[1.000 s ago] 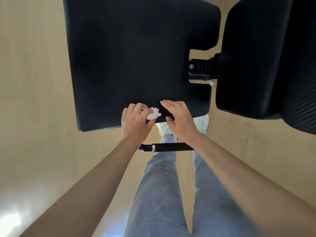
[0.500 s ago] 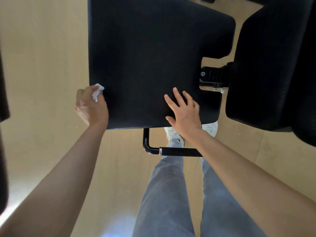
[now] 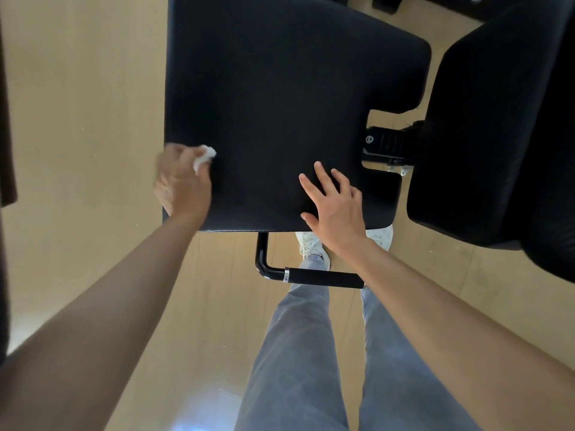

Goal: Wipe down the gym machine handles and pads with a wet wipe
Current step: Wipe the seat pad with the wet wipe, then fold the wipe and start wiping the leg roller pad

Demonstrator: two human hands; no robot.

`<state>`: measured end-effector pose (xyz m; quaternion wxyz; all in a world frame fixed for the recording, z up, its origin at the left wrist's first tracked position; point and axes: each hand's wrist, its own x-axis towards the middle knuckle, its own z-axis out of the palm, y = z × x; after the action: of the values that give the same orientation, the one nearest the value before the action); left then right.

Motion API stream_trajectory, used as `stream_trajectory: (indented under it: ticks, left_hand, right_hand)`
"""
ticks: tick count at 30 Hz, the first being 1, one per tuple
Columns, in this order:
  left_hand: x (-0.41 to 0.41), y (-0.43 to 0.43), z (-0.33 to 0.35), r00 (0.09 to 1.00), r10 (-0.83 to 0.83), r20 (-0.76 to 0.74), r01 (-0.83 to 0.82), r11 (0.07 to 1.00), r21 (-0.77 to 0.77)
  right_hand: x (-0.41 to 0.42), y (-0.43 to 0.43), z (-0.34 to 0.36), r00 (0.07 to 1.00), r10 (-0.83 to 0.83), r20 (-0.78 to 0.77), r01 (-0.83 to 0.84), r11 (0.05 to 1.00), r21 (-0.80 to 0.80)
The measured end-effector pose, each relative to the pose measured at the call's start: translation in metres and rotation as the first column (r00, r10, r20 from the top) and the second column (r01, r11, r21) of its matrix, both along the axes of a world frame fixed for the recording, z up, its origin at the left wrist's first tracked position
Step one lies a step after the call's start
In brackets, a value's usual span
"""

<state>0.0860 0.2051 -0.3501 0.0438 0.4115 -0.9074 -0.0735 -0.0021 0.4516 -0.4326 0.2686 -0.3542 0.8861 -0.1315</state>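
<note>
A large black seat pad [image 3: 280, 104] fills the middle of the view. My left hand [image 3: 182, 181], blurred, grips a crumpled white wet wipe [image 3: 205, 155] against the pad near its left edge. My right hand [image 3: 336, 203] lies flat with spread fingers on the pad's near right part. Below the pad's front edge a black bent bar ends in a padded handle [image 3: 323, 279], partly hidden by my right forearm.
A second black pad [image 3: 497, 135] stands to the right, joined by a black bracket [image 3: 389, 143]. The floor is light wood. My legs in grey trousers and white shoes [image 3: 311, 244] stand beneath the pad. A dark object [image 3: 6, 119] runs along the left edge.
My left hand carried the wipe from the pad's near middle to its left edge, then a little back rightward onto the pad. My right hand opened flat on the pad.
</note>
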Motion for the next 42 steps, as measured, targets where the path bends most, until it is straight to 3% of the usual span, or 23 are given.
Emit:
stream_trajectory:
  ticks: [3, 10, 15, 17, 19, 21, 23, 26, 28, 34, 38, 42]
  left_hand:
    - [-0.017, -0.027, 0.002, 0.988, 0.150, -0.038, -0.150, 0.989, 0.011]
    - [0.013, 0.028, -0.007, 0.985, 0.171, -0.017, -0.168, 0.978, 0.128]
    - [0.040, 0.096, -0.002, 0.968, 0.155, 0.199, -0.203, 0.946, 0.253]
    - [0.035, 0.112, 0.004, 0.923, 0.160, 0.350, -0.285, 0.895, 0.342]
    - [0.028, 0.123, 0.012, 0.921, 0.111, 0.373, -0.297, 0.822, 0.487]
    - [0.019, 0.135, 0.027, 0.945, 0.062, 0.320, -0.251, 0.765, 0.592]
    - [0.008, 0.146, 0.046, 0.970, 0.055, 0.238, -0.202, 0.727, 0.656]
    - [-0.006, 0.163, 0.078, 0.995, 0.066, 0.078, -0.102, 0.664, 0.741]
    - [-0.009, 0.172, 0.097, 0.993, 0.119, 0.005, -0.078, 0.616, 0.784]
    - [-0.007, 0.200, 0.162, 0.956, 0.238, -0.172, 0.004, 0.575, 0.818]
    - [-0.006, 0.212, 0.204, 0.915, 0.306, -0.262, 0.030, 0.596, 0.802]
    - [-0.012, 0.222, 0.243, 0.866, 0.418, -0.275, 0.011, 0.534, 0.846]
  right_hand:
    - [0.000, 0.002, -0.001, 1.000, 0.016, -0.011, -0.016, 1.000, -0.004]
    - [-0.002, 0.001, 0.003, 1.000, 0.020, 0.011, -0.020, 1.000, 0.000]
    - [-0.016, 0.005, 0.016, 0.985, 0.060, 0.162, -0.062, 0.998, 0.006]
    - [-0.026, 0.008, 0.028, 0.959, 0.040, 0.280, -0.041, 0.999, -0.004]
    - [-0.031, 0.016, 0.044, 0.924, 0.014, 0.383, -0.017, 1.000, 0.003]
    - [-0.029, 0.027, 0.062, 0.888, -0.032, 0.459, 0.044, 0.999, -0.016]
    - [-0.023, 0.038, 0.086, 0.796, -0.125, 0.592, 0.196, 0.979, -0.056]
    - [-0.017, 0.053, 0.128, 0.643, -0.195, 0.740, 0.429, 0.893, -0.138]
    - [-0.017, 0.063, 0.156, 0.609, -0.203, 0.766, 0.518, 0.834, -0.191]
    - [-0.026, 0.089, 0.227, 0.650, -0.218, 0.728, 0.580, 0.762, -0.289]
    - [-0.037, 0.100, 0.263, 0.753, -0.194, 0.629, 0.478, 0.818, -0.319]
    - [-0.041, 0.103, 0.293, 0.802, -0.150, 0.578, 0.404, 0.849, -0.340]
